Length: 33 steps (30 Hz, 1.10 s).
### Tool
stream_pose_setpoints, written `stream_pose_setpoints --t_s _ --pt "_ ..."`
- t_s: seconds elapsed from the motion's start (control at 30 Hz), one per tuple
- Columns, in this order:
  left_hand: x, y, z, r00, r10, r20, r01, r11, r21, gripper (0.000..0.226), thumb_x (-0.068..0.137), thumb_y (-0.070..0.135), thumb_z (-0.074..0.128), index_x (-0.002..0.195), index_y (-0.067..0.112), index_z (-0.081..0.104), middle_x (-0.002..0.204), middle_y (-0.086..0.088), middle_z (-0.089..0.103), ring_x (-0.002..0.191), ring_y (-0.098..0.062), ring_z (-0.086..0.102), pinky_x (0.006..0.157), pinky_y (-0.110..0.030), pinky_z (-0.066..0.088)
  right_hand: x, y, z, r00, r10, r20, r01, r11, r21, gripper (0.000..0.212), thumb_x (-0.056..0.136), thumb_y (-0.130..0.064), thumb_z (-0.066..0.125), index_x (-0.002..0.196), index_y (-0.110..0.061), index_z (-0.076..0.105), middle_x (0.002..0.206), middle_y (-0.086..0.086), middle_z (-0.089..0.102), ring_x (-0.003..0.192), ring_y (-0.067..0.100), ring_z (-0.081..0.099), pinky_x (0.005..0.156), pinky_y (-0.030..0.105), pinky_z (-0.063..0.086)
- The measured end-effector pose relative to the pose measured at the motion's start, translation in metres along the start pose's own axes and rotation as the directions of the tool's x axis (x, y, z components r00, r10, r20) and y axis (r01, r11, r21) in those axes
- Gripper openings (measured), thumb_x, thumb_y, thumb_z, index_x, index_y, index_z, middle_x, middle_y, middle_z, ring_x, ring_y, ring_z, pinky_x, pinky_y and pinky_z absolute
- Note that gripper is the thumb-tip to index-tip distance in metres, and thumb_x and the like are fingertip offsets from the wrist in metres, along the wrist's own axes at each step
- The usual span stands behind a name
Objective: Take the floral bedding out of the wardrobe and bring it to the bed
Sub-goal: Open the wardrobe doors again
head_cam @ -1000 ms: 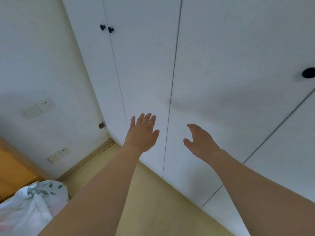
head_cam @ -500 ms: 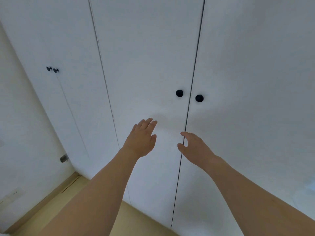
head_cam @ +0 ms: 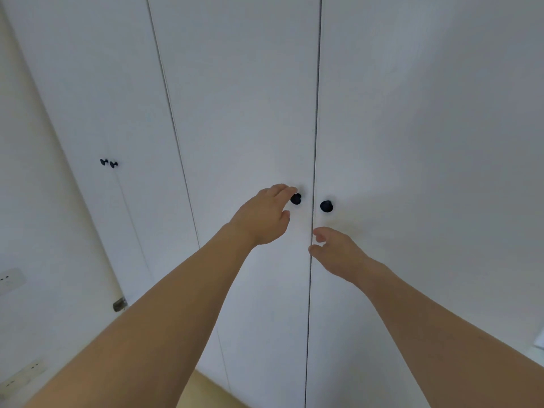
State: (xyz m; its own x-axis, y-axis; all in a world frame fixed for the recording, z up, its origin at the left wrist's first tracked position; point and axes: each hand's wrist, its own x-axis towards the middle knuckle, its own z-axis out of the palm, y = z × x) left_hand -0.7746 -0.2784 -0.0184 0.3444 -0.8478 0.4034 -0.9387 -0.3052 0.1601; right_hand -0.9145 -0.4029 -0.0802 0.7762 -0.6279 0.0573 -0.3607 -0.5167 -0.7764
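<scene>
A white wardrobe (head_cam: 235, 98) fills the view, its doors closed. Two black knobs sit either side of the middle seam: the left knob (head_cam: 296, 199) and the right knob (head_cam: 326, 206). My left hand (head_cam: 265, 216) is raised with its fingertips at the left knob, fingers relaxed, not closed round it. My right hand (head_cam: 338, 251) hovers lower, just below the right knob, fingers loosely bent and holding nothing. The floral bedding is not in view.
A second pair of small black knobs (head_cam: 109, 163) marks the doors further left. The side wall on the left carries a socket (head_cam: 10, 279) and lower sockets (head_cam: 26, 371). A metal hinge piece (head_cam: 119, 304) sits at the wardrobe's edge. Yellowish floor (head_cam: 203, 393) shows below.
The view has swung right and up, so the middle doors now face me. Both hands have risen toward the knobs; the left one has reached the left knob.
</scene>
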Motion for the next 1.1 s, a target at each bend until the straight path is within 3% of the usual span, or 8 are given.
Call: stream_pose_setpoints --t_s 0.2,0.43,0.57,0.63,0.73,0.87,0.97,1.1 --pt "0.019 -0.001 0.002 0.987 -0.024 0.159 0.024 1.0 0.001 0.05 0.098 0.012 0.035 0.147 0.02 0.035 0.152 0.002 0.035 0.134 -0.02 0.036 0.105 -0.037 0.037 0.018 0.005 0.009 1.0 0.009 -0.002 -0.009 0.999 0.038 0.047 0.09 -0.023 0.051 0.137 -0.022 0.046 0.122 -0.008 0.05 0.101 0.012 0.054 0.08 0.024 0.044" --pt "0.034 -0.001 0.002 0.987 -0.069 0.143 0.072 0.997 -0.016 0.053 0.092 0.0 0.035 0.139 0.021 0.049 0.142 0.004 0.048 0.122 -0.023 0.05 0.1 -0.037 0.043 0.031 0.02 0.019 0.998 0.06 0.004 -0.061 0.994 0.091 0.031 0.09 -0.011 0.042 0.118 -0.013 0.054 0.123 0.009 0.055 0.102 0.027 0.059 0.078 0.026 0.049" --pt "0.019 0.014 0.025 0.93 -0.095 0.355 0.034 0.984 0.173 0.025 0.086 0.006 0.047 0.092 0.013 0.07 0.091 -0.003 0.066 0.09 -0.028 0.063 0.072 -0.031 0.049 0.032 0.021 0.019 0.996 0.086 0.001 -0.086 0.992 0.087 0.034 0.085 -0.007 0.037 0.117 -0.006 0.05 0.124 0.015 0.054 0.105 0.033 0.057 0.08 0.032 0.048" --pt "-0.004 0.019 0.05 0.898 -0.105 0.426 0.002 0.972 0.236 0.023 0.087 0.006 0.045 0.091 0.011 0.067 0.085 -0.004 0.062 0.087 -0.029 0.062 0.07 -0.033 0.049 0.032 0.023 0.019 0.997 0.079 0.022 -0.081 0.993 0.088 0.036 0.088 -0.009 0.038 0.122 -0.01 0.048 0.129 0.009 0.053 0.119 0.03 0.052 0.094 0.038 0.047" --pt "-0.007 0.008 0.063 0.937 -0.188 0.296 0.2 0.98 -0.011 0.043 0.087 0.0 0.041 0.118 0.018 0.065 0.123 -0.005 0.061 0.11 -0.025 0.058 0.094 -0.034 0.047 0.033 0.025 0.016 0.998 0.061 0.033 -0.064 0.993 0.098 0.039 0.09 -0.009 0.039 0.127 -0.018 0.048 0.128 0.003 0.052 0.109 0.024 0.056 0.081 0.029 0.047" --pt "0.011 -0.002 0.041 0.967 -0.251 0.05 0.255 0.921 -0.295 0.044 0.092 0.0 0.038 0.127 0.018 0.058 0.13 -0.003 0.06 0.112 -0.022 0.058 0.094 -0.03 0.047 0.038 0.027 0.013 0.997 0.006 -0.073 0.003 0.992 0.124 0.028 0.088 -0.002 0.037 0.109 -0.006 0.054 0.116 0.016 0.058 0.083 0.026 0.051 0.074 0.027 0.044" --pt "0.024 -0.003 0.023 0.975 -0.19 -0.119 0.147 0.943 -0.297 0.033 0.098 0.008 0.038 0.124 0.015 0.056 0.126 -0.003 0.061 0.107 -0.021 0.059 0.09 -0.029 0.046 0.041 0.022 0.012 0.994 0.004 -0.109 0.011 0.99 0.139 0.024 0.088 -0.001 0.036 0.104 -0.003 0.054 0.101 0.02 0.056 0.081 0.038 0.048 0.073 0.035 0.051" --pt "0.046 -0.001 0.013 0.947 -0.114 -0.301 0.056 0.979 -0.195 0.029 0.097 0.019 0.049 0.126 0.015 0.051 0.128 -0.002 0.051 0.106 -0.023 0.054 0.083 -0.041 0.051 0.041 0.017 0.015 0.994 0.013 -0.109 0.009 0.98 0.198 0.025 0.088 -0.002 0.037 0.093 -0.016 0.057 0.088 0.003 0.052 0.07 0.012 0.043 0.059 0.02 0.04"
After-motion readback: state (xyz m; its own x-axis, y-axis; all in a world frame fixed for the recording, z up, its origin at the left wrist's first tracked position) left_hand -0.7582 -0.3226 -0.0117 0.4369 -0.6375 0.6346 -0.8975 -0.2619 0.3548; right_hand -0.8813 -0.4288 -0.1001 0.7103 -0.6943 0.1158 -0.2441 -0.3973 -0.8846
